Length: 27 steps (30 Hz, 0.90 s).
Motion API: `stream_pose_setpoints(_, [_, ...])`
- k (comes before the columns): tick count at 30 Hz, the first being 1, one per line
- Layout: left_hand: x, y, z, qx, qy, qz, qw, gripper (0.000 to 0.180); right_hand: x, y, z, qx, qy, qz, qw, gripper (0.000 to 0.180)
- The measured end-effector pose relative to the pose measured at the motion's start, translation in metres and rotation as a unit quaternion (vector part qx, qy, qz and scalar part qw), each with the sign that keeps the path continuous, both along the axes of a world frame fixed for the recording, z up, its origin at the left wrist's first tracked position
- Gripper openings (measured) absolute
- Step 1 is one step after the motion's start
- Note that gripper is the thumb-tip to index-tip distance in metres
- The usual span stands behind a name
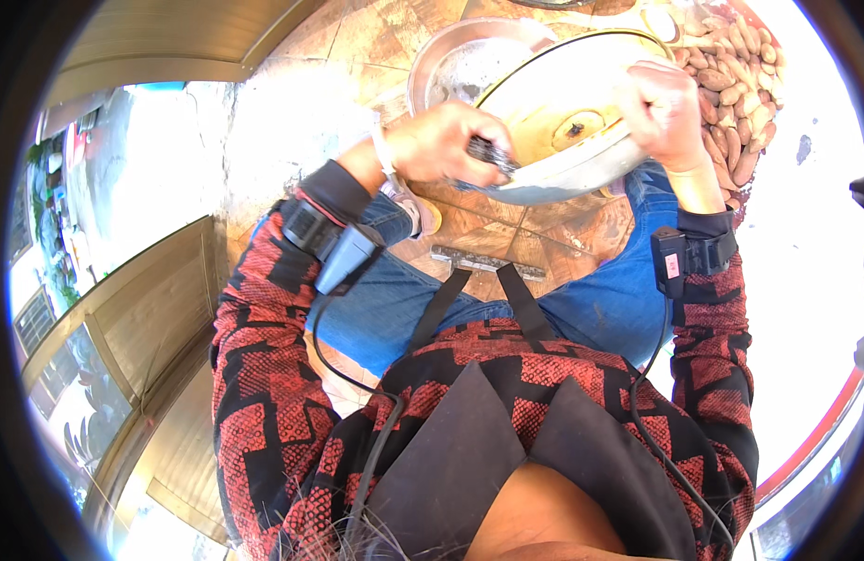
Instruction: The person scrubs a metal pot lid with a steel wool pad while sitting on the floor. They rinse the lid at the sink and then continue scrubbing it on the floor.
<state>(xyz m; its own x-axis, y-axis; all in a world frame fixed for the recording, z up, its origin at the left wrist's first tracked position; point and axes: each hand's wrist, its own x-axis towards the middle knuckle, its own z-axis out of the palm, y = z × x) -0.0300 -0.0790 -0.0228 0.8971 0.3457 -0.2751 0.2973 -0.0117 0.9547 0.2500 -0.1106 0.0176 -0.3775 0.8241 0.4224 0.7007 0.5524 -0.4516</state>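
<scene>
Two hands work one metal bowl (554,140). My right hand (670,112) clenches its rim; my left hand (446,140), fingers clenched on a dark scrubber (493,154), presses its near edge.

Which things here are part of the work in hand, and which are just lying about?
In use:
left hand holding a dark scrubber
right hand gripping the round metal pan

Lying about:
second metal basin behind
heap of brown tubers
</scene>
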Motion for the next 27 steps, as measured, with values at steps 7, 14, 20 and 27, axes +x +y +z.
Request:
stream_pose_setpoints(7, [0.03,-0.008,0.013,-0.016,-0.034,0.075,0.996,0.017,-0.02,0.003,-0.007,0.079,-0.03,0.017,0.996,0.025])
stream_pose_setpoints(14, [0.017,0.001,0.023,-0.01,-0.047,0.055,0.997,0.017,-0.018,0.006,0.006,0.081,0.008,-0.002,0.997,0.022])
stream_pose_setpoints(20, [-0.017,0.001,0.006,0.044,-0.07,0.039,0.996,0.021,0.027,-0.003,0.014,-0.044,0.087,-0.078,0.992,0.03])
stream_pose_setpoints(27, [0.016,-0.02,0.018,0.003,-0.048,0.027,0.999,0.017,0.005,0.002,0.001,0.015,0.041,-0.03,0.999,0.028])
